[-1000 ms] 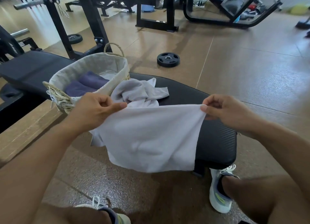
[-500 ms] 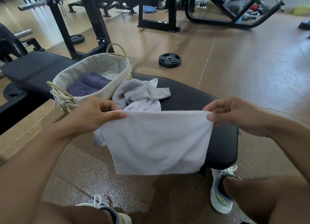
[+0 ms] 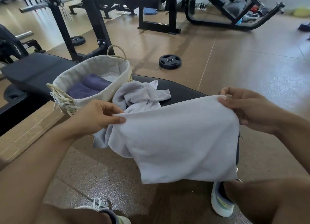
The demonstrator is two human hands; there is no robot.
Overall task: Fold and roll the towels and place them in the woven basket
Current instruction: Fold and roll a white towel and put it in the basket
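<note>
I hold a white towel stretched in the air over the end of a black bench. My left hand pinches its upper left corner, and my right hand pinches the upper right corner, held a little higher. The cloth hangs down in front of the bench end. A second white towel lies crumpled on the bench beside the woven basket. Inside the basket's cloth lining lie two rolled purple towels.
A black weight plate lies on the brown floor behind the bench, and another plate lies near a rack post. More gym machines stand at the back. My knees and shoes are below the towel.
Both hands have swung the towel to the right and raised its right corner, so the top edge now slants. The cloth billows toward me. The basket and the crumpled towel have not moved.
</note>
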